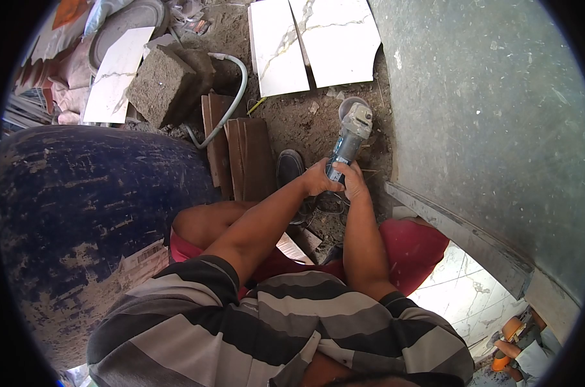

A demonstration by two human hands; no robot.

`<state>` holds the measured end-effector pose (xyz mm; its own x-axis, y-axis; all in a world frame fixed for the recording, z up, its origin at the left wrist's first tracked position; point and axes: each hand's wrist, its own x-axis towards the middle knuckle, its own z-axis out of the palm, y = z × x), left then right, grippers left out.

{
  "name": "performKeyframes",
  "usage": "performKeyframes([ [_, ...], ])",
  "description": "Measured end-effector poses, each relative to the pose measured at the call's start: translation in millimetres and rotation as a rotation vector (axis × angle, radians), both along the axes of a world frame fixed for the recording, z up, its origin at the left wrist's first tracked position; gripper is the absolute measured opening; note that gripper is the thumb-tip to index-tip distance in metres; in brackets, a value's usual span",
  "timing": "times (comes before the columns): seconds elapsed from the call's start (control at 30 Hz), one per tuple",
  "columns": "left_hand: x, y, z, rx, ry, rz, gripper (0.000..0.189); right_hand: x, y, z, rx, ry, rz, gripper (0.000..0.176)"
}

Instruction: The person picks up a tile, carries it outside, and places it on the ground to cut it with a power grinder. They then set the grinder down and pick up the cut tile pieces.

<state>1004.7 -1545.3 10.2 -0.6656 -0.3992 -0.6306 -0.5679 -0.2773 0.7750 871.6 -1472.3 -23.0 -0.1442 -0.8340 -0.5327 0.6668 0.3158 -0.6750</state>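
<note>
An angle grinder (349, 138) with a dusty head and a round disc (352, 108) points away from me over the dirt. My left hand (319, 178) wraps round its rear body from the left. From the other side my right hand (353, 181) grips the same body, thumb along it. Beyond the disc, white marble-patterned tiles (337, 45) lie on the ground, one with a curved notch at its corner. My shoe (290, 169) shows just left of the hands.
A big blue scuffed drum (99, 213) stands at my left. Ahead of it are brown tile pieces (250, 158), a grey hose (233, 109), a rough concrete block (160, 86) and another cut tile (119, 76). A grey wall panel (486, 116) rises on the right.
</note>
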Motion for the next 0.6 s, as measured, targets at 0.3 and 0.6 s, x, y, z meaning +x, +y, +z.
performKeyframes([
  [0.3, -19.1, 27.7, 7.3, -0.412, -0.297, 0.093, 0.077, 1.2, -14.6, 9.0, 0.072, 0.354, -0.219, 0.053],
  [0.6, -10.8, 14.3, -25.9, -0.155, -0.129, 0.027, 0.097, -14.3, -17.3, -11.0, 0.128, 0.254, -0.182, 0.047],
])
